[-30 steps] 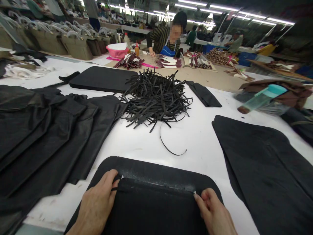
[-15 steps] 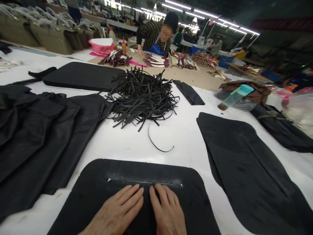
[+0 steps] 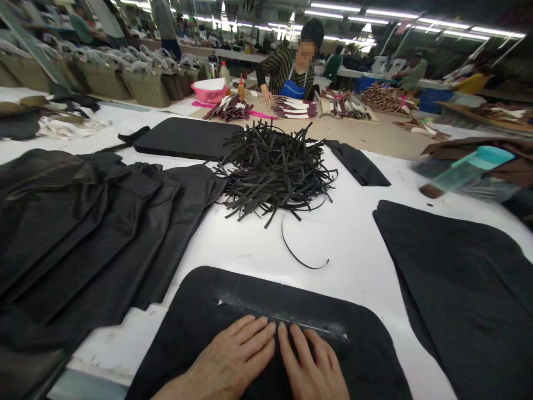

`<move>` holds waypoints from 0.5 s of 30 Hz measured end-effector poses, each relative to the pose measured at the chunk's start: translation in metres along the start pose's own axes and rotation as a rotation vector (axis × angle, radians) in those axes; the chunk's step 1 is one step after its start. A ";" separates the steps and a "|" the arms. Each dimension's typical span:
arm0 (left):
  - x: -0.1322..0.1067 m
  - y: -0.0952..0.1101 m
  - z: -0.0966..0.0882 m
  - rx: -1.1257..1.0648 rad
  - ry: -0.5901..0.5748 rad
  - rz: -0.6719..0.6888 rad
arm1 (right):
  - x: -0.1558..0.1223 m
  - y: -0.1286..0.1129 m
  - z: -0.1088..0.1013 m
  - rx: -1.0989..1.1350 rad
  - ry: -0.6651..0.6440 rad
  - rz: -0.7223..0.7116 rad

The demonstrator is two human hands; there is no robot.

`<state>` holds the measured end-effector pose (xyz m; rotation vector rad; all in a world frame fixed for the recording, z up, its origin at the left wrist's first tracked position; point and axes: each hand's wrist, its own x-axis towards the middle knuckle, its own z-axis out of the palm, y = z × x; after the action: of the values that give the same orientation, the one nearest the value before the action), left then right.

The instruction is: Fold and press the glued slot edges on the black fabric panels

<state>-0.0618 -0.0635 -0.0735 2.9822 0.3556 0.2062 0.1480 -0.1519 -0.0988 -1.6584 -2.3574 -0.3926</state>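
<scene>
A black panel (image 3: 195,300) with rounded corners lies flat at the front of the white table. Near its top edge runs a long slit (image 3: 283,318) with a shiny strip along it and a small white triangle at each end. My left hand (image 3: 233,355) rests flat on the panel, fingertips just below the slit. Beside it my right hand (image 3: 312,361) also presses down, its fingers stretched out and slightly spread. The fingertips of both hands almost meet at the middle of the slit. Neither hand grips anything.
Beyond the panel is a heap of black strips (image 3: 278,166), with one loose strip (image 3: 297,253) nearer. Black pieces (image 3: 125,222) overlap at left; more black panels (image 3: 462,278) lie at right. A stack of black boards (image 3: 187,136), a bottle (image 3: 466,169) and a co-worker (image 3: 291,66) are farther off.
The view has swung left, so everything sits farther right in the picture. Both hands stay on the panel below the slit; the right hand's fingers look a little more spread.
</scene>
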 end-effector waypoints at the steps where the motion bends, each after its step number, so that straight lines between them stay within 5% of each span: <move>1: -0.002 -0.001 -0.002 -0.034 0.001 -0.002 | -0.002 0.004 0.001 -0.002 0.003 -0.015; 8: -0.040 -0.010 -0.020 -0.008 0.027 -0.187 | -0.018 0.019 0.001 -0.098 -0.013 -0.127; 15: -0.064 -0.018 -0.017 0.067 0.158 -0.286 | -0.007 0.011 -0.014 -0.003 -0.015 -0.016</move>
<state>-0.1300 -0.0596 -0.0667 2.9396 0.8147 0.4060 0.1614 -0.1587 -0.0873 -1.6501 -2.3831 -0.3882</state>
